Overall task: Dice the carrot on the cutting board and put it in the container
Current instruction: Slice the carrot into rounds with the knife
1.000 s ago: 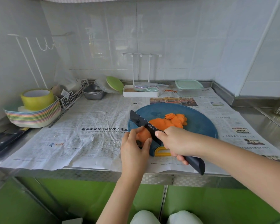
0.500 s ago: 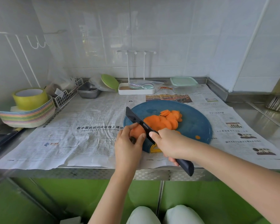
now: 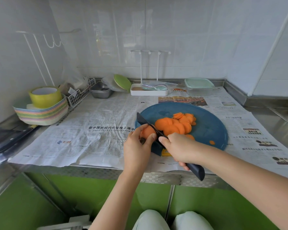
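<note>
My left hand reaches forward from the lower middle of the view. Its thumb and fingers curl round the uncut orange carrot stub, holding it at the near left edge of the round blue plastic cutting board. My right hand comes in from the right, fingers wrapped round the dark handle of the one black-bladed kitchen knife, with one digit stretched forward to the base of the blade. The blade runs away to the left and sits against the stub's cut face, just beside my left fingertips.

Behind the blade lies one overlapping heap of round orange carrot slices, too many to count surely. One small slice lies apart near the right rim. One clear plastic container with a pale green lid stands at the back right by the wall, well apart from the board. Printed newspaper covers the steel counter.
</note>
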The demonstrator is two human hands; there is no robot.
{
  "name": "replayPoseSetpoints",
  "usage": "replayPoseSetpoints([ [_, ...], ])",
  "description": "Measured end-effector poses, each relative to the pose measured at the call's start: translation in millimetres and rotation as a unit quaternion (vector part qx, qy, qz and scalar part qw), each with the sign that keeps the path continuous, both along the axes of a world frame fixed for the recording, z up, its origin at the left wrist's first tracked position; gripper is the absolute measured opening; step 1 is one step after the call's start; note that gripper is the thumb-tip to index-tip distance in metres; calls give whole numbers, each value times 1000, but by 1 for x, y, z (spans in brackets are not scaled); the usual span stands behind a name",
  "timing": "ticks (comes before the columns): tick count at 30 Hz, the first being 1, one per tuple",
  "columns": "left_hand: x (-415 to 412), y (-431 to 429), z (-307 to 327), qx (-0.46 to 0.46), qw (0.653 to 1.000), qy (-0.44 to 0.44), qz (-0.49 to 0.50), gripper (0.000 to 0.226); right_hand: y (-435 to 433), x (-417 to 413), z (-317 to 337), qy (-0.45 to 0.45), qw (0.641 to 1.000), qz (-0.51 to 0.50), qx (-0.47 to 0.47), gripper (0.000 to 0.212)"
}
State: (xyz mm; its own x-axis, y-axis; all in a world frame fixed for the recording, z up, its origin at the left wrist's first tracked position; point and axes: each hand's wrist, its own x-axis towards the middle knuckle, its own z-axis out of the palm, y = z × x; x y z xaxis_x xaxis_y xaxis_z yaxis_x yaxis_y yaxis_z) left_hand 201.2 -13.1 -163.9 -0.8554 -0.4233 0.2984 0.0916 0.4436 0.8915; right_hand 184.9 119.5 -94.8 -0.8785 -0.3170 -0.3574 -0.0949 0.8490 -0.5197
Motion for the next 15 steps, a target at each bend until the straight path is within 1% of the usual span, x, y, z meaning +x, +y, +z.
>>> replayPoseSetpoints([
  [5,5,2,1,-35,999,19,1,40,-5,-2,7,-27,999,-8,21,49],
  [12,12,4,-2,-63,997,45,-26,48,-14,-8,8,-35,998,-16,50,54],
  [14,12,3,-2,-83,995,40,-37,52,-15,-14,5,-50,998,-27,36,56],
  [15,12,2,-1,-85,995,34,-38,53,-13,-19,3,-68,997,-39,6,56],
])
